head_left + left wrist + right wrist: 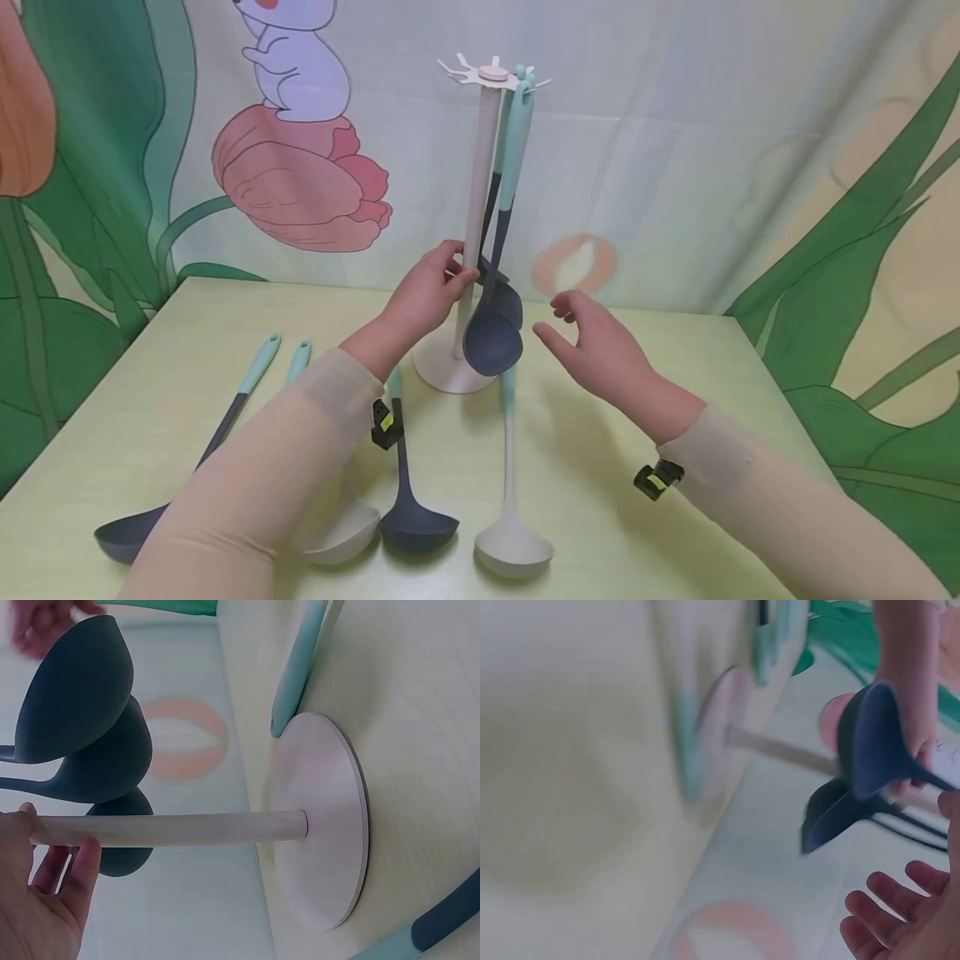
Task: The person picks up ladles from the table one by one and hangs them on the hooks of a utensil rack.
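Note:
A pale pink utensil stand (pixel 487 150) with a round base and a hooked top stands at the table's back. My left hand (pixel 429 290) grips its pole, thumb and fingers around it in the left wrist view. From the hooks hang dark ladles with mint handles; the front ladle (pixel 492 343) partly covers the others, and three dark bowls (pixel 75 694) show in the left wrist view. My right hand (pixel 609 348) is held to the right of the hanging ladles, apart from them, fingers loosely bent and holding nothing. In the right wrist view its fingers (pixel 889 909) are spread below the bowls.
On the table (pixel 600 525) lie a dark ladle (pixel 420 525) and a whitish ladle (pixel 513 546) in front of the stand. Farther left are another dark ladle (pixel 131 533) and another whitish ladle (pixel 345 533), partly behind my left sleeve. A printed curtain (pixel 675 167) hangs behind the table.

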### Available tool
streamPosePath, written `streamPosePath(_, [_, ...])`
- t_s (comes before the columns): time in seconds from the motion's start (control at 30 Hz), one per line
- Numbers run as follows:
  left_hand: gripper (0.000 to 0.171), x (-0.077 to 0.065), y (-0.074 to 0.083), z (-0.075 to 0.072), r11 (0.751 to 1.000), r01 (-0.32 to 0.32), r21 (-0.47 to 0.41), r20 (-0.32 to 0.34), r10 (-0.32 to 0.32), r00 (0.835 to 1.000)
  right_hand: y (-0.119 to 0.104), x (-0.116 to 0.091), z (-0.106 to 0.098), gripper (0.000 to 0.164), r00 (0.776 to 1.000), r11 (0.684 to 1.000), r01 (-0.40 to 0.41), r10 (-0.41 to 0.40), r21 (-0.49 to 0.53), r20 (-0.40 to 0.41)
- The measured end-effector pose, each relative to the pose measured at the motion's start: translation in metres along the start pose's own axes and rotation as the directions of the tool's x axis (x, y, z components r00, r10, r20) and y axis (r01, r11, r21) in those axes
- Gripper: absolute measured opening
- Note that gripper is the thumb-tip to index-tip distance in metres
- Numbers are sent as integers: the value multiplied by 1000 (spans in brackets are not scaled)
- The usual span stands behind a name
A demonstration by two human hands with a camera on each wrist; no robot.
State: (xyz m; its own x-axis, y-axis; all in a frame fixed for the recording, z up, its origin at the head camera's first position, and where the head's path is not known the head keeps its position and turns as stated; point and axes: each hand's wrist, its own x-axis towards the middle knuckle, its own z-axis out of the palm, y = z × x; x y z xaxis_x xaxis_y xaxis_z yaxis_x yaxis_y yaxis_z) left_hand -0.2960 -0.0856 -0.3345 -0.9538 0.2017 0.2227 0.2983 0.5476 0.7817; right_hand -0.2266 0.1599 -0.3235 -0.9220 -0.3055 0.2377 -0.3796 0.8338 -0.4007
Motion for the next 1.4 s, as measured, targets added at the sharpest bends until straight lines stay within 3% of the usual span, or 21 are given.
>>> streamPosePath(0.23, [34,0,1,-1,1000,15,0,19,-15,1000,51,-33,-10,64,998,993,44,-39,-113,52])
streamPosePath(0.4, [36,0,2,0,1000,30,-6,26,-30,999,81,-50,-18,66,994,980,98,-88,-173,65])
streamPosePath(0.57, [35,0,2,1,1000,29,-10,30,-28,999,102,-61,-20,67,994,972,104,-92,-210,66])
streamPosePath(0.87, [32,1,4,-2,998,21,-67,48,-18,999,113,-67,-19,67,994,974,94,-81,-205,68])
streamPosePath(1.13, [35,1,6,-3,999,31,-36,50,-29,998,115,-69,-18,66,995,977,79,-64,-197,80])
streamPosePath(1.4, [27,3,6,-3,998,32,-47,27,-31,999,116,-70,-19,66,994,979,79,-63,-190,90])
